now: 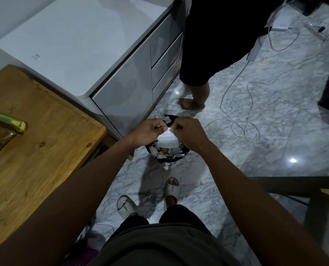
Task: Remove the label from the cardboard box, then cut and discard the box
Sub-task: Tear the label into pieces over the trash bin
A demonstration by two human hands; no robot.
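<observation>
A: Well, both fists are clenched on the label (167, 138) at mid-frame: the left hand (150, 130) and right hand (188, 131) each pinch its top edge, knuckles nearly touching.

B: Tearing it, I'd judge. Best to keep the pinches close beside the rip and pull apart, right over the bin (166, 139), so scraps drop in.

A: They hang directly above it. The label is thin white paper with faint print, hanging limp below the hands.

B: And the bin?

A: Round, dark, heaped with ragged white shreds; one scrap (166, 167) lies on the glossy marble floor (255, 150) just below the rim.

B: The box?

A: Not clearly in view. A green cutter (8, 120) lies on the grainy wooden table (44, 141), at left. A bystander's leg (198, 93) stands above the bin.
</observation>
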